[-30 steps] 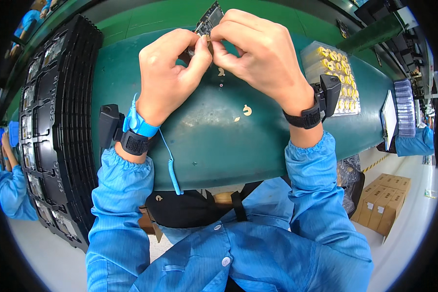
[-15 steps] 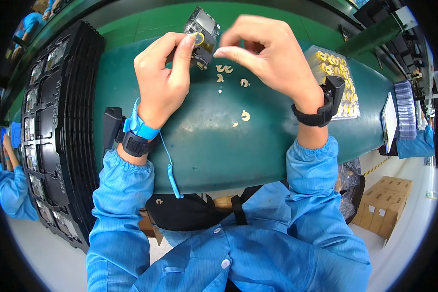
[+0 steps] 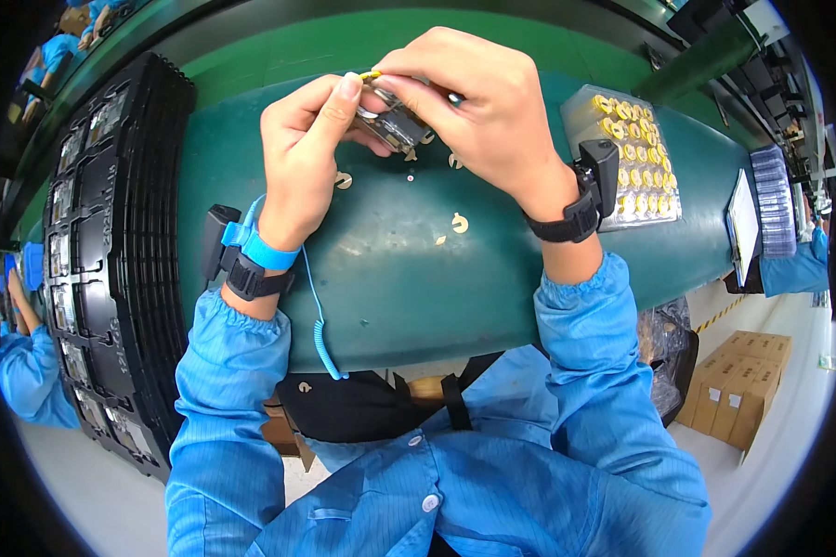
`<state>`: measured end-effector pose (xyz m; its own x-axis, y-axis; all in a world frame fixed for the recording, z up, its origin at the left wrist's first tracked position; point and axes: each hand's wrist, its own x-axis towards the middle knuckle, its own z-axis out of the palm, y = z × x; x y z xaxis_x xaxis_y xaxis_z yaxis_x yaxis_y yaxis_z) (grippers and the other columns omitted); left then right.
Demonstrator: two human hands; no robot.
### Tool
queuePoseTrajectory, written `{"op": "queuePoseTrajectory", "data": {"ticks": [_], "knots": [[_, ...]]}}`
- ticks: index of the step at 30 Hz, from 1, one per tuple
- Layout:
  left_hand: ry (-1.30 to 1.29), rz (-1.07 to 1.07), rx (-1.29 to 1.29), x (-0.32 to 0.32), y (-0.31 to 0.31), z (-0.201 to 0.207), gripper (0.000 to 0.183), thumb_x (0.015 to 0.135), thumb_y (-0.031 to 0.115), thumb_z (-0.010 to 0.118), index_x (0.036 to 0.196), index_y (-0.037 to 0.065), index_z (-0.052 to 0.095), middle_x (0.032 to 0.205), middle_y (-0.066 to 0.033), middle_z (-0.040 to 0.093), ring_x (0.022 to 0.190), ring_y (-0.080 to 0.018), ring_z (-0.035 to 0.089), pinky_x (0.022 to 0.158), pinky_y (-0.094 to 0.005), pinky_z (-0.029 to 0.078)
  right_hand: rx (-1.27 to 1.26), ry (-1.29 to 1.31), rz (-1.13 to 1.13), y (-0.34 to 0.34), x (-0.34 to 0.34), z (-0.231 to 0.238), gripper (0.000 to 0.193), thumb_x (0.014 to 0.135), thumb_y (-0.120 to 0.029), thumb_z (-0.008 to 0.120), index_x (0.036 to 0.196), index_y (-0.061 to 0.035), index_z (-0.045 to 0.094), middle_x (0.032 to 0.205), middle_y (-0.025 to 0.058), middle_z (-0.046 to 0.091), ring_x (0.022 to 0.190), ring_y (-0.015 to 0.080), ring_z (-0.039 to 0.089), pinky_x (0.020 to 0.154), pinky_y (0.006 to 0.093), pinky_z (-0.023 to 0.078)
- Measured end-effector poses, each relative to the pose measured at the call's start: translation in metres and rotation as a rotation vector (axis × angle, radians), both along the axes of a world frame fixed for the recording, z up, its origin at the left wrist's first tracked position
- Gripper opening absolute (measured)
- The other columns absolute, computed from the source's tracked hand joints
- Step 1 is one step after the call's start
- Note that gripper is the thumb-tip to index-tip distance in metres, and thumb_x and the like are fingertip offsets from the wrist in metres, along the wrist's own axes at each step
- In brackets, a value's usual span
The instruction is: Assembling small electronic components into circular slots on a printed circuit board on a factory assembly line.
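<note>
My left hand (image 3: pixel 299 148) is closed on a dark circuit board (image 3: pixel 398 126), tilted and raised above the green table. A round, yellow-rimmed part (image 3: pixel 370 75), looking like a coin cell, sits at the board's upper edge by my left thumb. My right hand (image 3: pixel 488 102) pinches at that yellow rim with thumb and forefinger; the fingers partly cover it. Under and around the board lie small cream C-shaped pieces, one near my left wrist (image 3: pixel 344 180) and another farther toward me (image 3: pixel 460 223).
A clear tray (image 3: pixel 661 221) of yellow-rimmed round parts stands on the right. Tall stacked black trays (image 3: pixel 144 232) rise on the left. A blue coiled cord (image 3: pixel 321 345) hangs from my left wristband. Cartons (image 3: pixel 734 390) stand on the floor at right.
My right hand has moved left and met the yellow rim. The board has tipped from upright to a flatter slant and come lower. Another cream piece now shows near my left wrist.
</note>
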<state>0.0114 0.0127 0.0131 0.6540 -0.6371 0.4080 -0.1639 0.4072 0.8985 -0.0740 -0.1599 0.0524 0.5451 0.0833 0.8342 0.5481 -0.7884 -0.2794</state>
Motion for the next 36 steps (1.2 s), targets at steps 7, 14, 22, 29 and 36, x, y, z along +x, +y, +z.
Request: {"op": "queuePoseTrajectory", "data": {"ticks": [7, 14, 22, 29, 36], "knots": [[0.216, -0.193, -0.11, 0.004, 0.005, 0.006, 0.043, 0.11, 0.029, 0.047, 0.101, -0.008, 0.068, 0.093, -0.0171, 0.072, 0.077, -0.0277, 0.073, 0.068, -0.0372, 0.062, -0.117, -0.159, -0.097, 0.0, 0.001, -0.003, 0.015, 0.08, -0.01, 0.072, 0.095, -0.0101, 0.073, 0.09, 0.0029, 0.069, 0.071, 0.0244, 0.068, 0.058, 0.0338, 0.055], [0.214, -0.084, -0.018, 0.004, 0.006, 0.006, 0.033, 0.107, 0.023, 0.052, 0.101, -0.006, 0.067, 0.092, -0.0157, 0.072, 0.072, -0.0253, 0.072, 0.068, -0.0369, 0.06, -0.209, -0.137, -0.073, 0.0, -0.002, 0.0, 0.014, 0.079, -0.008, 0.073, 0.093, -0.0101, 0.072, 0.09, 0.0023, 0.067, 0.069, 0.0237, 0.068, 0.058, 0.0328, 0.054], [-0.031, 0.017, -0.006, 0.008, 0.003, -0.001, 0.019, 0.102, 0.012, 0.065, 0.099, -0.005, 0.072, 0.089, -0.011, 0.074, 0.072, -0.0174, 0.071, 0.063, -0.0287, 0.059, 0.233, 0.205, 0.046, 0.007, -0.008, 0.007, 0.012, 0.088, -0.01, 0.077, 0.093, -0.0009, 0.072, 0.087, 0.0083, 0.068, 0.061, 0.0147, 0.058, 0.055, 0.0282, 0.045], [-0.099, 0.043, 0.011, 0.002, 0.003, 0.001, 0.019, 0.102, 0.012, 0.065, 0.102, -0.005, 0.072, 0.089, -0.0089, 0.073, 0.074, -0.0137, 0.069, 0.065, -0.028, 0.059, 0.37, 0.501, 0.026, 0.003, -0.011, 0.005, 0.013, 0.096, -0.01, 0.073, 0.099, 0.0021, 0.07, 0.092, 0.0027, 0.07, 0.074, 0.0052, 0.063, 0.066, 0.0201, 0.051], [-0.118, 0.067, 0.025, 0.001, 0.001, 0.0, 0.021, 0.103, 0.013, 0.065, 0.109, -0.006, 0.071, 0.097, -0.0103, 0.074, 0.084, -0.0159, 0.071, 0.071, -0.0301, 0.061, 0.429, 0.54, 0.082, 0.003, -0.009, 0.002, 0.015, 0.1, -0.012, 0.069, 0.102, 0.0028, 0.067, 0.087, 0.0007, 0.068, 0.076, 0.0043, 0.062, 0.067, 0.0201, 0.051]]}}
